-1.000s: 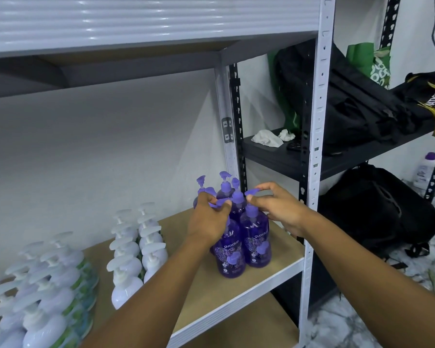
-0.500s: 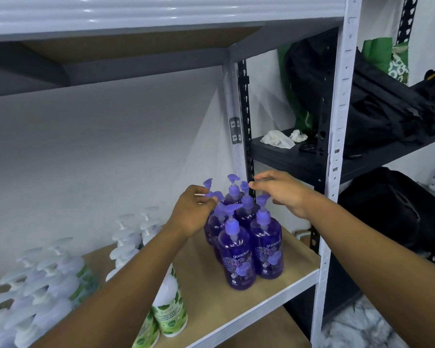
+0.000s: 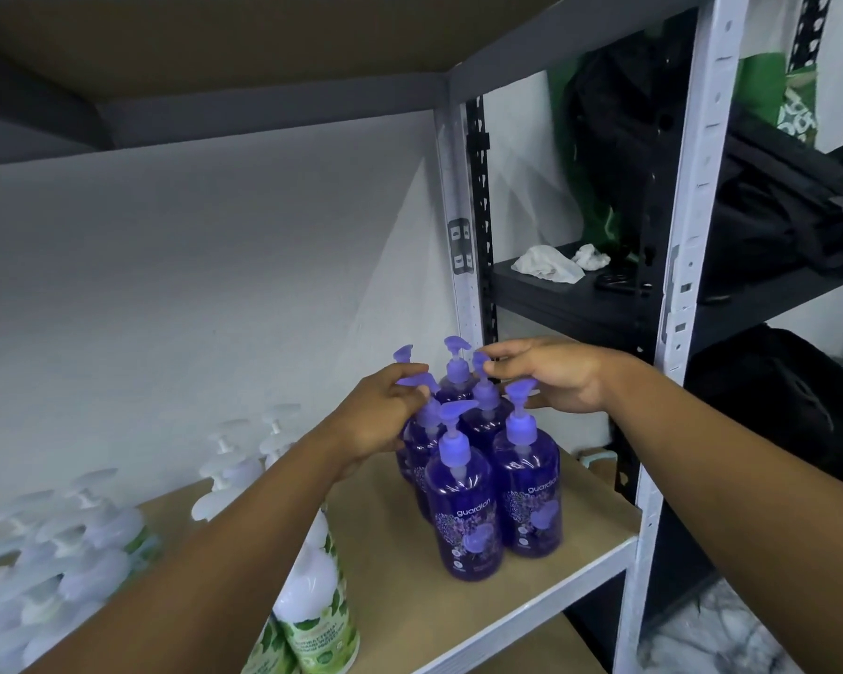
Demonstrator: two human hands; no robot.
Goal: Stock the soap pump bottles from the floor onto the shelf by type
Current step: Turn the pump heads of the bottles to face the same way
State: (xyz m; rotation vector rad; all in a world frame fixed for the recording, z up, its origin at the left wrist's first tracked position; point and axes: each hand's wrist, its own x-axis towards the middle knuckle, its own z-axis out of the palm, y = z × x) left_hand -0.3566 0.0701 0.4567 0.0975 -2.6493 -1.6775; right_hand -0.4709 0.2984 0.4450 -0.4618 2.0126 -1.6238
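Several purple pump bottles (image 3: 466, 508) stand in a tight cluster near the right end of the wooden shelf (image 3: 580, 518). My left hand (image 3: 380, 415) reaches in from the left and pinches the pump head of a middle bottle. My right hand (image 3: 551, 374) hovers over the back of the cluster, its fingertips on the pump head of a rear bottle (image 3: 483, 367). White pump bottles with green labels (image 3: 317, 610) stand in rows to the left, partly hidden by my left forearm.
More white pump bottles (image 3: 69, 542) fill the shelf's left end. A white metal upright (image 3: 687, 284) bounds the shelf on the right. Beyond it a black rack (image 3: 580, 304) holds dark bags and crumpled white cloths (image 3: 546, 265). Marble floor shows at bottom right.
The view has shifted up and closer. Both hands moved from the front bottles' pumps toward the middle and rear pumps of the purple cluster.
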